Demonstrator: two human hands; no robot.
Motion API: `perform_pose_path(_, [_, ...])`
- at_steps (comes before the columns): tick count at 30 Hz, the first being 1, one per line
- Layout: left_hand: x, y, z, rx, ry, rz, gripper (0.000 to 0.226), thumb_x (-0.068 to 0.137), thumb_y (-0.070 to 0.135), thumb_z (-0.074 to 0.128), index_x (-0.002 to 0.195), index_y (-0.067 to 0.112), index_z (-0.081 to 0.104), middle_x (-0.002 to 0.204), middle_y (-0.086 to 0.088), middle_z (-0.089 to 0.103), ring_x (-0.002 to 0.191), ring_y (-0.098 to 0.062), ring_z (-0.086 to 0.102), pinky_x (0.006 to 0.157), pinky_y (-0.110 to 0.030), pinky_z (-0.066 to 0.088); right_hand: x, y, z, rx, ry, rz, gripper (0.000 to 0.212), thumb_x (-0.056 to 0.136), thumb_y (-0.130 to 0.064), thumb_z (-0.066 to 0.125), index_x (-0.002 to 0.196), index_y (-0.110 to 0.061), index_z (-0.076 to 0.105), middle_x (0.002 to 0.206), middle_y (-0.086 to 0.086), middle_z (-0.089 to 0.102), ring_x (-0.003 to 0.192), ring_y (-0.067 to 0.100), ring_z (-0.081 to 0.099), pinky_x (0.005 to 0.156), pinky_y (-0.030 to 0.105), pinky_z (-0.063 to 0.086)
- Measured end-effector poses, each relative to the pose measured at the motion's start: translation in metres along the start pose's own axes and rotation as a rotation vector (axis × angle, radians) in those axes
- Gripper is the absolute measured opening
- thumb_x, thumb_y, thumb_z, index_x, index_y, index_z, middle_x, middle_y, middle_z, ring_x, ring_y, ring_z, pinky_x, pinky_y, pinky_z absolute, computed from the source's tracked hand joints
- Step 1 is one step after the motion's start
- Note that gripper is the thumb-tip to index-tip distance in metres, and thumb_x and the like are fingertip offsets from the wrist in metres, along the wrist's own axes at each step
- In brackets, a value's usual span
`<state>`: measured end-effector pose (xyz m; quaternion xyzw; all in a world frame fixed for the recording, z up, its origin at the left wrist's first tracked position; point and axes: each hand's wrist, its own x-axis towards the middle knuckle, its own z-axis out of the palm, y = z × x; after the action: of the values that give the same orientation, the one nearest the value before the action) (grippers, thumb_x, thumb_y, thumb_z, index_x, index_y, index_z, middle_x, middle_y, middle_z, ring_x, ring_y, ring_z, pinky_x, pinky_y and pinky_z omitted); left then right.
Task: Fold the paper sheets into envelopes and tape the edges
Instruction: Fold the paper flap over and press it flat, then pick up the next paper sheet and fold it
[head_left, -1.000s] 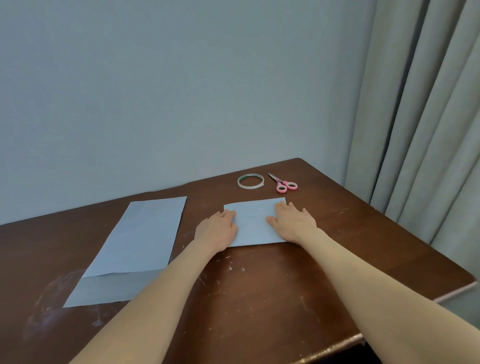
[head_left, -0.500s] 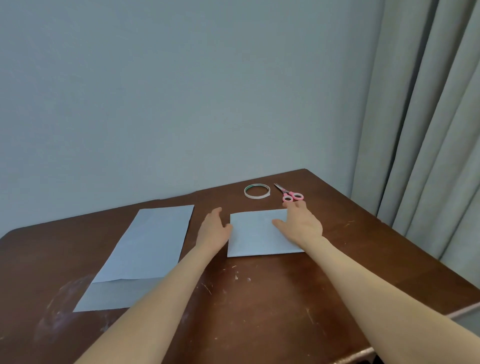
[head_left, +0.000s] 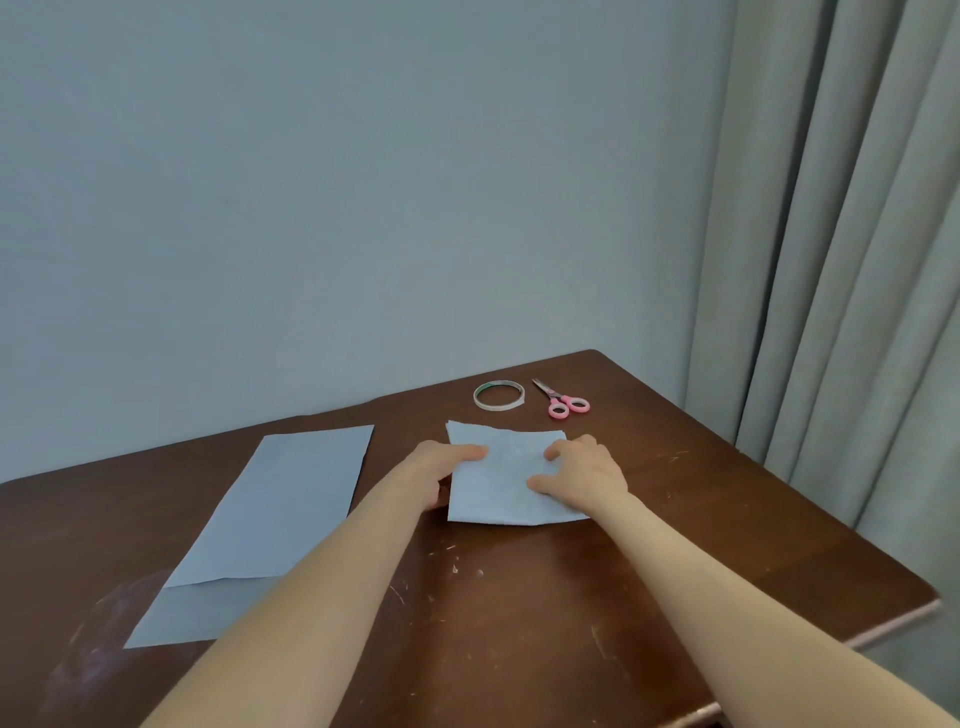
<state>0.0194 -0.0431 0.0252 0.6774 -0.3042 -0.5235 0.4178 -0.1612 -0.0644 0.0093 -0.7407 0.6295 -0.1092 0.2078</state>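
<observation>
One folded sheet (head_left: 504, 486) mid-table, untaped. Left hand (head_left: 441, 467) grips its left edge; right hand (head_left: 582, 473) curled on top, grip unclear. Tape roll (head_left: 498, 396) untouched beyond; flat sheets (head_left: 291, 493) not yet folded

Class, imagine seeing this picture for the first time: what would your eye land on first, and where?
The left hand and right hand gripping a folded blue sheet at the centre of the table. Next, the pink scissors beside a tape roll near the far edge, and flat blue sheets at left.
</observation>
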Motion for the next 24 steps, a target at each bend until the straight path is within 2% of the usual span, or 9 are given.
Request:
perform_pose_path(3, [-0.002,0.0,-0.003,-0.036,-0.049,0.058,0.036,0.084,0.008,0.07,0.118,0.001,0.061,0.108,-0.013,0.069,0.098,-0.029,0.067,0.089,-0.045,0.053,0.004,0.002,0.001,0.099,0.048,0.003,0.073,0.083,-0.046,0.066,0.144,-0.02,0.035,0.14,0.009,0.037,0.129,0.027,0.04,0.1,0.037,0.042])
perform_pose_path(7, [0.001,0.004,-0.022,-0.206,-0.111,0.138,0.025,0.089,0.011,0.065,0.111,0.001,0.062,0.104,-0.014,0.071,0.094,-0.028,0.069,0.079,-0.042,0.055,0.008,0.0,-0.002,0.711,0.103,0.141,0.092,0.076,-0.035,0.08,0.148,-0.008,0.028,0.141,0.011,0.043,0.122,0.03,0.052,0.094,0.039,0.048])
perform_pose_path(10, [0.003,0.008,-0.035,-0.271,-0.071,0.181,0.015,0.092,0.012,0.061,0.102,0.002,0.064,0.098,-0.013,0.071,0.088,-0.027,0.069,0.075,-0.042,0.055,0.009,-0.007,-0.002,1.245,-0.212,0.138,0.052,0.085,-0.016,0.073,0.131,0.0,0.053,0.118,0.01,0.067,0.104,0.027,0.066,0.085,0.038,0.055])
perform_pose_path(12, [0.005,0.007,-0.044,-0.279,0.001,0.204,0.01,0.094,0.012,0.058,0.093,0.004,0.063,0.091,-0.01,0.07,0.082,-0.025,0.067,0.071,-0.04,0.054,0.008,-0.017,0.0,1.318,-0.331,0.131,0.034,0.092,-0.008,0.061,0.125,-0.004,0.057,0.112,0.008,0.069,0.102,0.025,0.066,0.085,0.039,0.055])
perform_pose_path(14, [0.008,0.004,-0.053,-0.255,0.07,0.216,0.014,0.097,0.015,0.053,0.091,0.006,0.061,0.088,-0.008,0.068,0.082,-0.025,0.065,0.076,-0.039,0.053,0.011,-0.03,0.004,1.296,-0.316,0.118,0.032,0.095,-0.004,0.055,0.127,-0.007,0.056,0.111,0.006,0.068,0.101,0.024,0.065,0.081,0.038,0.055])
perform_pose_path(17, [0.017,-0.004,-0.074,0.092,0.214,0.342,0.024,0.101,0.02,0.041,0.101,0.009,0.062,0.103,-0.008,0.065,0.102,-0.026,0.061,0.091,-0.036,0.047,0.017,-0.05,0.01,1.328,-0.232,0.176,0.038,0.095,0.0,0.053,0.132,-0.008,0.052,0.115,0.009,0.063,0.098,0.023,0.062,0.066,0.033,0.055])
perform_pose_path(20, [0.023,-0.018,-0.118,0.621,0.405,0.439,0.038,0.101,0.016,0.034,0.136,0.018,0.049,0.14,-0.004,0.051,0.131,-0.025,0.045,0.107,-0.04,0.037,0.026,-0.059,0.019,1.412,-0.176,0.245,0.04,0.095,0.001,0.053,0.134,-0.007,0.05,0.114,0.01,0.061,0.097,0.024,0.061,0.069,0.035,0.054])
perform_pose_path(22, [0.028,-0.033,-0.155,0.967,0.459,0.32,0.048,0.1,0.017,0.031,0.146,0.031,0.033,0.153,-0.001,0.033,0.141,-0.025,0.028,0.112,-0.051,0.028,0.031,-0.062,0.023,1.453,-0.165,0.267,0.04,0.095,0.003,0.052,0.134,-0.006,0.049,0.11,0.01,0.06,0.097,0.025,0.06,0.075,0.037,0.052])
perform_pose_path(24, [0.027,-0.044,-0.18,1.16,0.462,0.104,0.051,0.099,0.027,0.027,0.148,0.041,0.021,0.157,0.001,0.02,0.145,-0.026,0.015,0.11,-0.062,0.02,0.035,-0.066,0.025,1.471,-0.16,0.275,0.04,0.095,0.003,0.052,0.134,-0.005,0.049,0.109,0.01,0.059,0.097,0.026,0.059,0.078,0.037,0.051])
